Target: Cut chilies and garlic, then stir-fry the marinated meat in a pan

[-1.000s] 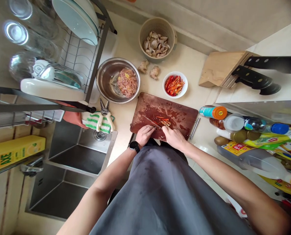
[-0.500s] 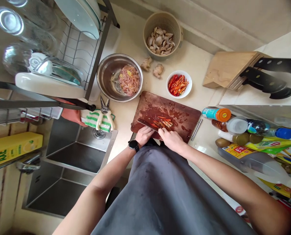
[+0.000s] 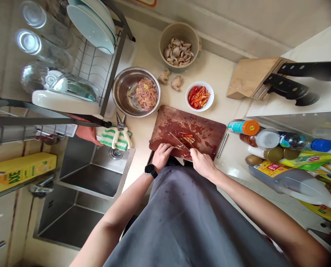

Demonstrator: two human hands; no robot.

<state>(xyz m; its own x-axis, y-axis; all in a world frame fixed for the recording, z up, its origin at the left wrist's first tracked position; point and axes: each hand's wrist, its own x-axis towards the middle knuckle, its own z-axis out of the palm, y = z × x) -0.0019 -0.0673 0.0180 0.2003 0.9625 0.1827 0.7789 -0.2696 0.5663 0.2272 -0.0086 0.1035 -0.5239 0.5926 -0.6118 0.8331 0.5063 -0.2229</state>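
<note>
A dark red cutting board (image 3: 207, 129) lies on the counter in front of me. Red chili strips (image 3: 186, 138) sit in a small heap near its front edge. My right hand (image 3: 201, 162) is closed on the handle of a knife (image 3: 179, 141), whose blade runs slantwise across the board beside the strips. My left hand (image 3: 163, 154) rests curled at the board's near edge, fingertips by a few chili bits, left of the blade. A black watch (image 3: 150, 170) is on that wrist.
Behind the board stand a white bowl of cut chili (image 3: 199, 96), a steel bowl of meat (image 3: 136, 92), two ginger pieces (image 3: 176, 82) and a basket of garlic (image 3: 179, 46). Knife block (image 3: 251, 78) back right, bottles (image 3: 265, 139) right, sink (image 3: 90, 181) and dish rack (image 3: 93, 66) left.
The knife blade lay flat and wide under the strips half a second ago; now it stands on edge, angled toward my right hand. Both hands stayed at the board's near edge.
</note>
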